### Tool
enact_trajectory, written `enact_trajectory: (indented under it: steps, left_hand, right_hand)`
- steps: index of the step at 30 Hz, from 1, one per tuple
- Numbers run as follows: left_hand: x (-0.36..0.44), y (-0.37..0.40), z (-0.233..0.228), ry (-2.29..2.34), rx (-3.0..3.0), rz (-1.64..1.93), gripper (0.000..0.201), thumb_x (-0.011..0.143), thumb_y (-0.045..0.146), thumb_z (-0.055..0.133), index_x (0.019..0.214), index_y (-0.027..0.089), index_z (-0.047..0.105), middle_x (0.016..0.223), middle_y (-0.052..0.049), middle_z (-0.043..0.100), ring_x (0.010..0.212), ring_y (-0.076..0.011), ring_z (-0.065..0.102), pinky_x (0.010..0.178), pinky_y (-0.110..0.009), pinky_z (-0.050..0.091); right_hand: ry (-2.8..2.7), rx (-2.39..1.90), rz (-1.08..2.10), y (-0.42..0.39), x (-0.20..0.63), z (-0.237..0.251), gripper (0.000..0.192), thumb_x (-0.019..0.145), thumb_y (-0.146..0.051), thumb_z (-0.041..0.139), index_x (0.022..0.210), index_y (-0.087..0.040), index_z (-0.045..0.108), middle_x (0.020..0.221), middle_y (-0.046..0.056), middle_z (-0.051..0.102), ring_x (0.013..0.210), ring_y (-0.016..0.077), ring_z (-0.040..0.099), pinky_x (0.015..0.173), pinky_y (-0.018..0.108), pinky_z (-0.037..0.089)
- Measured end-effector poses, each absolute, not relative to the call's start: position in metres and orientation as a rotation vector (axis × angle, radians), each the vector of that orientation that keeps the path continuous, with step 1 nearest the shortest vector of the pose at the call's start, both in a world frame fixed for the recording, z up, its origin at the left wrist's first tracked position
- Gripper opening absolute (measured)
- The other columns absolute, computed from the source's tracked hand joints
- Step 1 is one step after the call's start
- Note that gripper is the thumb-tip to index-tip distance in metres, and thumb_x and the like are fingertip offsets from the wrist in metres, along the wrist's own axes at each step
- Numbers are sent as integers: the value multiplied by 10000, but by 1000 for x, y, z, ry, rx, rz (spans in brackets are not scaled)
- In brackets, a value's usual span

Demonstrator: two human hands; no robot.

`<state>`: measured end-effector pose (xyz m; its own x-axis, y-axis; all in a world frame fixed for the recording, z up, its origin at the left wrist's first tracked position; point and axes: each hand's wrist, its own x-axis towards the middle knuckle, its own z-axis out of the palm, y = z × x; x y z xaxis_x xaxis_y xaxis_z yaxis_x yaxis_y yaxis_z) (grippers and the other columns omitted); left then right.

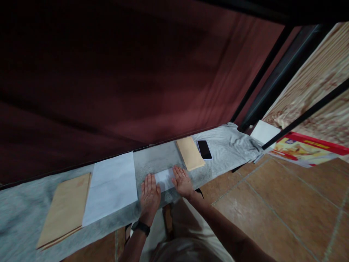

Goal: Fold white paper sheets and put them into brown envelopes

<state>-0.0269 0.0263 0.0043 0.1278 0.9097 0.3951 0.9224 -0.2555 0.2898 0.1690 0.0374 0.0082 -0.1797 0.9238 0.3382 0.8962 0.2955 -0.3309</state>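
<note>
Head view, inventory for you, operator. Surface (pixel 163 156): long narrow ledge, covered w/ grey mottled felt-like cloth, running lower left to upper right along a dark maroon wall/curtain (pixel 122 72). Cloth bunches into soft folds at far right end. Floor (pixel 286 203): terracotta tiles, pale grout lines. Black metal frame bars (pixel 275 83) rise at right; behind them a beige patterned panel, plus a red-and-yellow printed poster (pixel 305 149) low down.

Items on surface, left to right:
- Brown envelope stack (pixel 65 209): kraft paper, flat, rectangular, far left.
- White sheet (pixel 111 185): large, smooth, flat, overlapping the stack's right edge.
- Folded white paper (pixel 165 179): small, narrow strip, centre, near front edge, betw. your hands.
- Tan envelope (pixel 190 153): kraft, oblong, just beyond your right hand.
- Phone (pixel 204 149): black glossy screen, light rim, just beside tan envelope.
- White pad (pixel 265 132): squarish, past the cloth's right end.

Your hands: left hand (pixel 149 194) open, palm down, fingers spread flat, pressing the folded paper's left end; black band on wrist. Right hand (pixel 182 181) open, flat, fingers on the paper's right end. Neither grips anything.
</note>
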Motion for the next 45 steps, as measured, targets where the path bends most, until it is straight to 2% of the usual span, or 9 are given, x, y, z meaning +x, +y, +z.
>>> enact_trajectory:
  steps: [5,11,21,29,36,45]
  left_hand:
    - [-8,16,2,-1757,-2624,-644,582,974,212,299,1534,61,344,1575,-189,412,1512,-282,285,1214,-504,320]
    - [-11,0,-5,-1769,-2592,-563,592,973,222,305,1545,74,328,1586,-180,396,1513,-278,284,1218,-507,310]
    - [-27,-14,7,-1836,-2542,-585,640,1001,431,354,1540,86,346,1598,-193,365,1509,-308,291,1213,-531,288]
    - [-32,-19,8,-1848,-2518,-568,658,1006,466,341,1548,93,331,1592,-195,375,1501,-312,311,1205,-527,296]
    - [-23,-26,15,-1728,-2550,-542,649,1005,410,383,1569,108,276,1605,-166,359,1508,-281,300,1210,-499,314]
    - [-14,-37,12,-1683,-2590,-444,599,992,366,410,1516,77,387,1584,-172,399,1499,-272,320,1213,-472,325]
  right_hand:
    - [-2177,-1462,164,26,142,17,491,1052,-316,388,1510,-150,446,1540,110,472,1442,231,412,1196,448,340]
    - [-2207,-1479,178,11,139,14,493,1047,-354,446,1502,-165,459,1527,106,490,1427,229,437,1208,445,318]
    - [-2236,-1520,165,1,169,14,550,1048,-359,442,1550,-149,366,1563,116,436,1456,252,384,1229,483,239]
    - [-2255,-1515,133,-2,182,12,567,1065,-369,386,1581,-152,296,1588,117,392,1473,260,354,1226,487,236]
    - [-2265,-1535,81,-2,182,11,555,1065,-371,402,1565,-139,332,1569,125,423,1467,256,365,1226,489,238]
    - [-2313,-1489,146,-5,168,20,517,1051,-356,434,1519,-136,426,1566,110,434,1458,255,380,1213,466,304]
